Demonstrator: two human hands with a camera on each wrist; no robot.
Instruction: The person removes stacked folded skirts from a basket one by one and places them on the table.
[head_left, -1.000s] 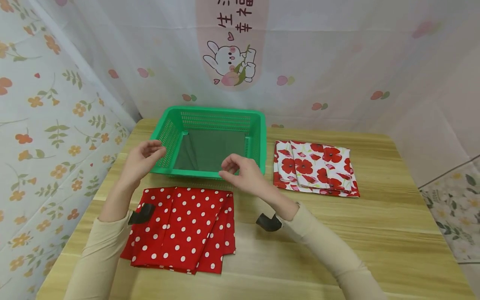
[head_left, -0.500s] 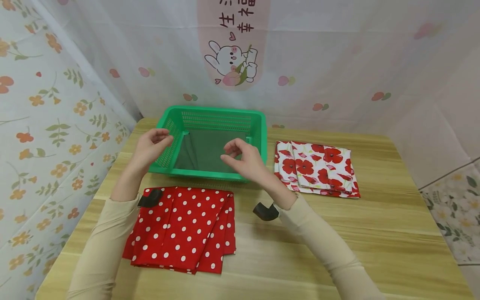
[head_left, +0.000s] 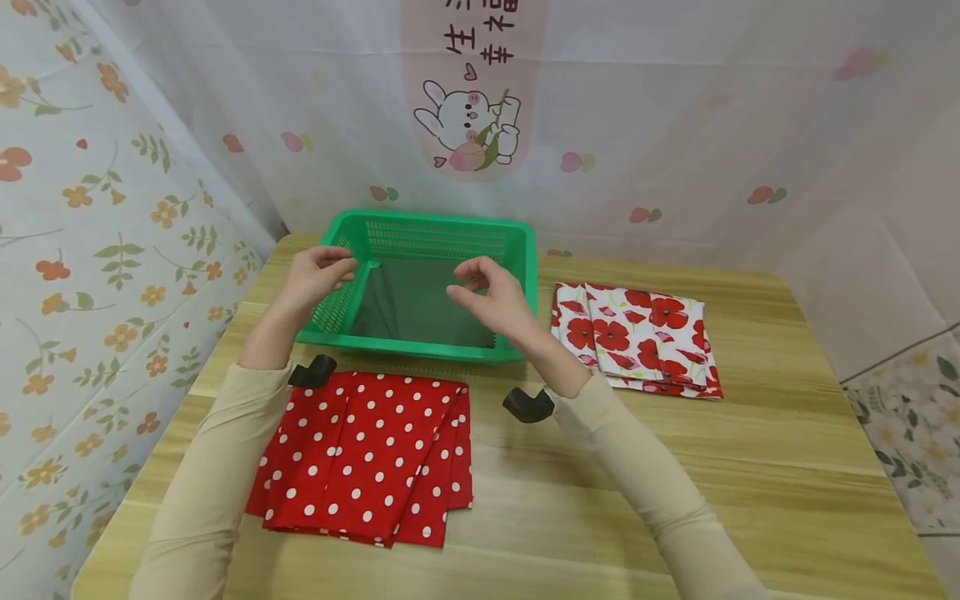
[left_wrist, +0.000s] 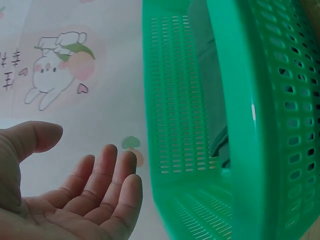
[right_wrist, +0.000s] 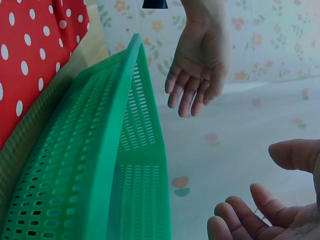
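Note:
A green plastic basket (head_left: pixel 405 346) with slotted walls stands at the back of the table, and a dark green cloth (head_left: pixel 427 300) lies flat in its bottom. Above the basket's left side is my left hand (head_left: pixel 313 279), fingers loosely bent and holding nothing. My right hand (head_left: pixel 497 302) hovers over the right part of the basket, also holding nothing, thumb apart from the fingers. Both wrist views show the hands raised clear of the rim. In front of the basket lies a folded red cloth (head_left: pixel 367 458) with white dots. A folded white cloth (head_left: pixel 637 337) with red poppies lies to the right.
The wooden table (head_left: pixel 600 492) carries all of these things. A white printed curtain (head_left: pixel 637 125) hangs right behind the basket, and a flowered curtain (head_left: pixel 112 275) runs along the left side. Black wrist mounts (head_left: pixel 528 406) jut from the sleeves.
Both hands have moved forward, away from the body, over the basket; the left one also shifted right. The cloths and the basket have stayed put.

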